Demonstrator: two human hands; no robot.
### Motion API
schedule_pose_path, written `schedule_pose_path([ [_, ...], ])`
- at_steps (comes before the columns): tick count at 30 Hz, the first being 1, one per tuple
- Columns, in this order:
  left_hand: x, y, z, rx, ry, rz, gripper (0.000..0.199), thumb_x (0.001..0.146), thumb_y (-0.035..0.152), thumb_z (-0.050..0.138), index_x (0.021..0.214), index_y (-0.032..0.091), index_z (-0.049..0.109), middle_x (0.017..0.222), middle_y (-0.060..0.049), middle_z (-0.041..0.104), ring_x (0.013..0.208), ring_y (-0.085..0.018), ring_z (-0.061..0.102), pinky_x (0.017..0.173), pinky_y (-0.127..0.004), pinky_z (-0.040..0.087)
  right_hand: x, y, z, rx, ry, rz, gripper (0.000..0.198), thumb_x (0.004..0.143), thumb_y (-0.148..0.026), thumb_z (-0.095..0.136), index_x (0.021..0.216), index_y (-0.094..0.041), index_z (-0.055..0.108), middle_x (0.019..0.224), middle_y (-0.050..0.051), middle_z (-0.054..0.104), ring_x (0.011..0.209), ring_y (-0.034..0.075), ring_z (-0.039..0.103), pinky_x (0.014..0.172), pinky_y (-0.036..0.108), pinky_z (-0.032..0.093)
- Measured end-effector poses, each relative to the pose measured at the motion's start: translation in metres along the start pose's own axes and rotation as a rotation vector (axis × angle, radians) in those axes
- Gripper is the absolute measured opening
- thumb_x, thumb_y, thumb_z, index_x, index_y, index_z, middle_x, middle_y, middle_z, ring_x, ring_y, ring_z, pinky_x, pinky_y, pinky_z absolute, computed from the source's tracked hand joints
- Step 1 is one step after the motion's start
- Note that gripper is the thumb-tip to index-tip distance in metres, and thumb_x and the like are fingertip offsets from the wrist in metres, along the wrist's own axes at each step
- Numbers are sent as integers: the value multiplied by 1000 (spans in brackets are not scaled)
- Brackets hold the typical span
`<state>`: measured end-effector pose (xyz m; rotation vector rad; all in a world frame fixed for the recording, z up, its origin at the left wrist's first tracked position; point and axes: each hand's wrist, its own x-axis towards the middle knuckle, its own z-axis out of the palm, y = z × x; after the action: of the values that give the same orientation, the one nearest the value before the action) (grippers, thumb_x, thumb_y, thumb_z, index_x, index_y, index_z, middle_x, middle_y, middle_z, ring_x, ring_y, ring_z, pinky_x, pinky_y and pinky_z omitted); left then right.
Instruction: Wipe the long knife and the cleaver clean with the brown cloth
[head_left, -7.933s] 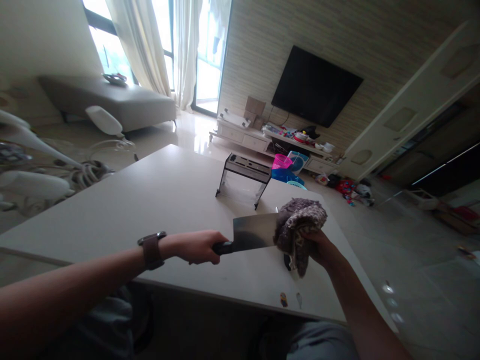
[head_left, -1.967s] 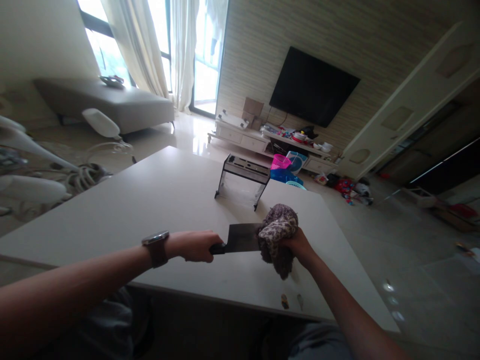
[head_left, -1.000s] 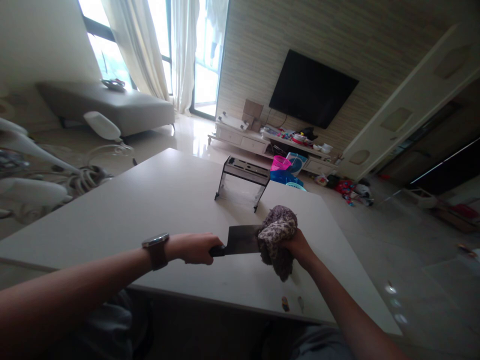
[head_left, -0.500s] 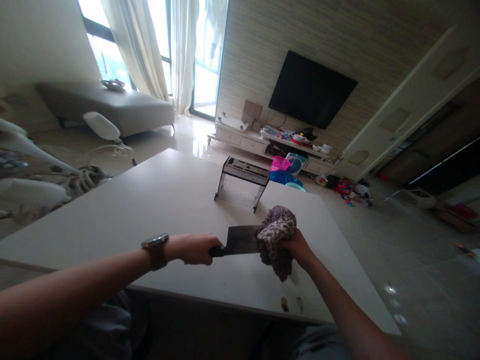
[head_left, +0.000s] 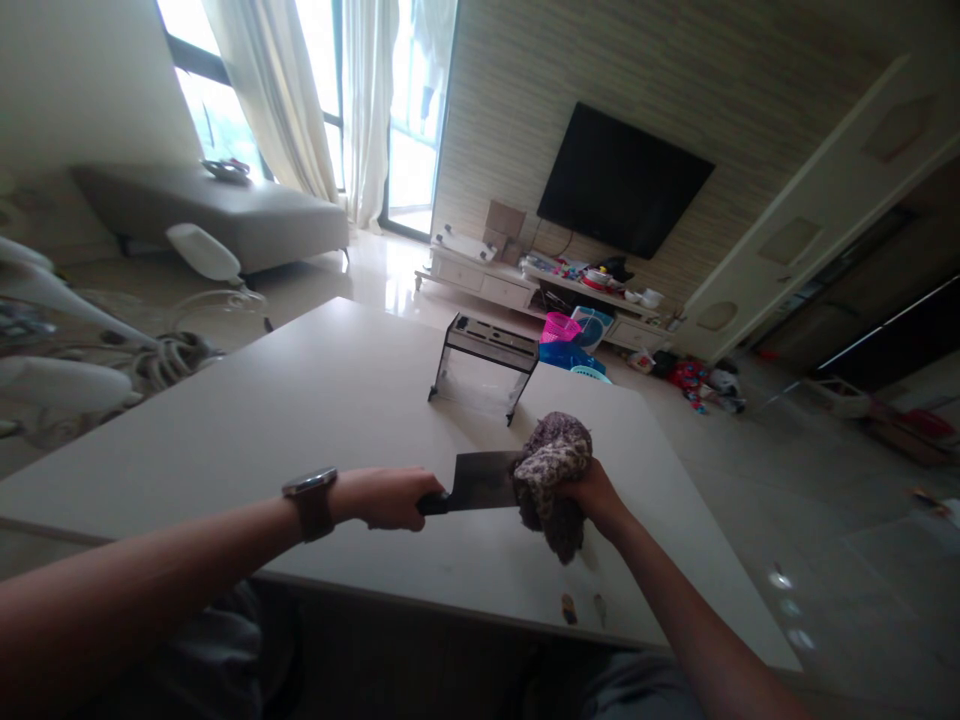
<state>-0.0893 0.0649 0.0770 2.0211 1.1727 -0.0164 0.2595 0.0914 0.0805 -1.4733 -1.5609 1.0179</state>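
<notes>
My left hand [head_left: 397,498] is closed around the black handle of a cleaver [head_left: 484,481], whose broad dark blade points to the right above the white table. A bunched, mottled purple-grey cloth [head_left: 553,470] wraps the blade's far end and hides its tip. Gripping that cloth from the right side is my right hand [head_left: 592,497], its fingers partly covered by the folds. Beyond the blade, a knife block [head_left: 487,365] with clear sides and a slotted dark top stands on the table.
Two small objects lie near the front edge of the white table [head_left: 300,400], one of them brown and dark [head_left: 569,609]. A pink basket [head_left: 561,327] and a blue bag [head_left: 571,356] are on the floor behind. A grey bench [head_left: 225,215] stands by the window.
</notes>
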Motion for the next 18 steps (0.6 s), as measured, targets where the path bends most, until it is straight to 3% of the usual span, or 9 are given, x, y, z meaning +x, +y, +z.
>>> schedule_pose_path([
  [18,1,-2,1,-1,11,9,23,67,21,64,89,21,70,71,-2,66,51,-14,56,48,-23,46,-1,2,-1,-25,-1,0,44,45,-28,89,87,-16,79,92,11,82,94,39,76,89,52,60],
])
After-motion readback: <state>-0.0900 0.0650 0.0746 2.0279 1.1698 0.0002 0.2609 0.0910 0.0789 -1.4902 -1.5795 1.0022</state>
